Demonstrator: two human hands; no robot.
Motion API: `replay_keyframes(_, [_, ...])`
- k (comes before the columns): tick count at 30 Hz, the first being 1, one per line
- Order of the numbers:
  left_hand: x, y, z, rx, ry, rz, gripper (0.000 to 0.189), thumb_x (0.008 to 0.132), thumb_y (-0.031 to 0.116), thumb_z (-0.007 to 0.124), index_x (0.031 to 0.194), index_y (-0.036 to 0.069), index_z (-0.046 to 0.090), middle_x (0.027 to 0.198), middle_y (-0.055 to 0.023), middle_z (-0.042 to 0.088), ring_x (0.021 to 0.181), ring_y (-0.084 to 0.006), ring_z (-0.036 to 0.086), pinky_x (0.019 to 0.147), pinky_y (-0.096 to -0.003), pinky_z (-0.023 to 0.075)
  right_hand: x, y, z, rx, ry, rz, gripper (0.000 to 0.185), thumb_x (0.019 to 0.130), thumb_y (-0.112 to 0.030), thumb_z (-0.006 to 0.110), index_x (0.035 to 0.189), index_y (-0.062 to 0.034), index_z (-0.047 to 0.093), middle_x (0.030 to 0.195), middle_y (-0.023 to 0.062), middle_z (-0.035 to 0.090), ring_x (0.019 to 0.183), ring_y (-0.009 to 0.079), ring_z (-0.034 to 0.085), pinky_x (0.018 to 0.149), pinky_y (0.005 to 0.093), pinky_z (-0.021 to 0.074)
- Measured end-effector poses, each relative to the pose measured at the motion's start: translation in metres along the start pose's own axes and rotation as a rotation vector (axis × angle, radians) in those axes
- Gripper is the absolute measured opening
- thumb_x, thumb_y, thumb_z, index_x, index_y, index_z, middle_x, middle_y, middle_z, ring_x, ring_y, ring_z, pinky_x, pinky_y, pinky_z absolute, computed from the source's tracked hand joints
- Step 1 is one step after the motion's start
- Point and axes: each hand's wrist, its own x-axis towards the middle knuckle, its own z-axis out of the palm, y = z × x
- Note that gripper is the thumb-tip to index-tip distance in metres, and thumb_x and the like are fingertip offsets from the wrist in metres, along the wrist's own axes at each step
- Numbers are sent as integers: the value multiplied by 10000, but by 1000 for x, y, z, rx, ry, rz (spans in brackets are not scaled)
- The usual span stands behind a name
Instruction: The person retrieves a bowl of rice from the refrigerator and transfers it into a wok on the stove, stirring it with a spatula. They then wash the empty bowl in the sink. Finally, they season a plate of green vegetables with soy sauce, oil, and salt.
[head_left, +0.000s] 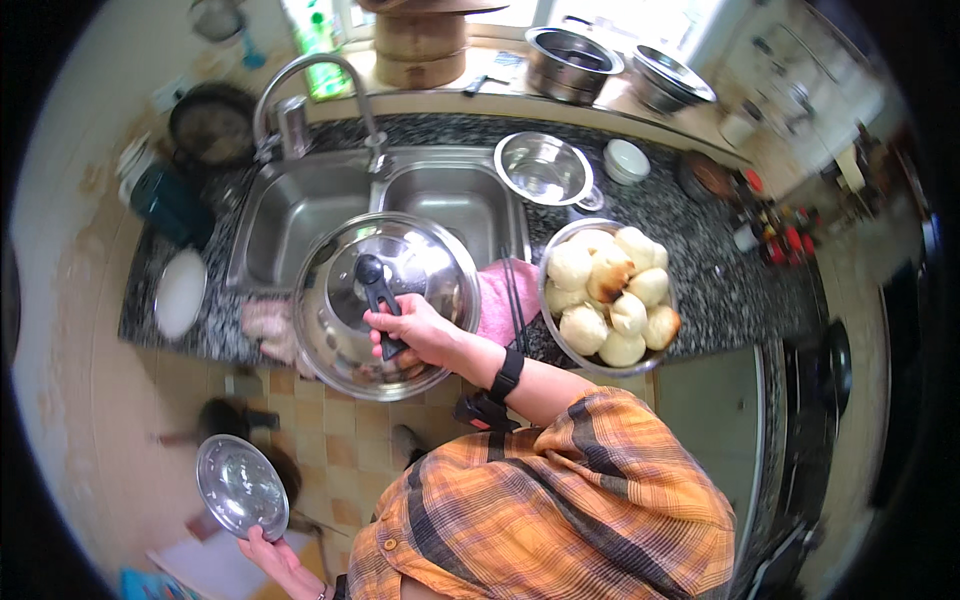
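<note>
My right hand (416, 330) grips the black handle (381, 300) of a large round metal lid (442, 255). The lid hangs over the counter's front edge and part of the sink; whether it touches anything beneath cannot be told. At the lower left, my left hand (271, 553) pinches the rim of a shiny metal bowl (241, 480), which is tilted and has pale bits on its surface. Right of the lid, a metal basin (551, 322) is heaped with steamed buns (585, 328), some browned. A pink cloth (502, 292) and dark chopsticks (516, 304) lie between lid and basin.
Behind the lid is a double steel sink (315, 187) with a curved faucet (360, 82). An empty steel bowl (544, 169) and white bowls (626, 161) stand behind the buns. A white dish (181, 294) sits left, near a dark teal container (169, 202). A bamboo steamer (420, 49) occupies the sill.
</note>
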Motion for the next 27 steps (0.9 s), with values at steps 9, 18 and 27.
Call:
replay_keyframes(9, [144, 47, 121, 99, -477, 88, 517, 733, 95, 494, 1242, 9, 514, 1086, -89, 577, 846, -154, 568, 626, -239, 455, -114, -82, 41, 90, 205, -349, 171, 867, -106, 664, 941, 9, 562, 736, 74, 622, 615, 164, 624, 595, 283, 522])
replay_keyframes(18, [141, 23, 242, 76, -711, 51, 488, 788, -9, 430, 1273, -52, 459, 1173, -132, 548, 996, -212, 570, 842, -334, 484, -304, -236, -81, -397, 974, -725, 151, 866, -190, 655, 827, -48, 624, 697, 33, 642, 581, 116, 627, 507, 235, 486])
replay_keyframes(27, [98, -15, 293, 178, -575, 73, 427, 741, 24, 461, 1160, -26, 527, 1022, -74, 587, 832, -174, 579, 699, -301, 496, -375, -245, -362, -339, 1229, -421, 134, 851, -172, 660, 776, -62, 645, 691, 28, 648, 581, 132, 622, 467, 236, 450])
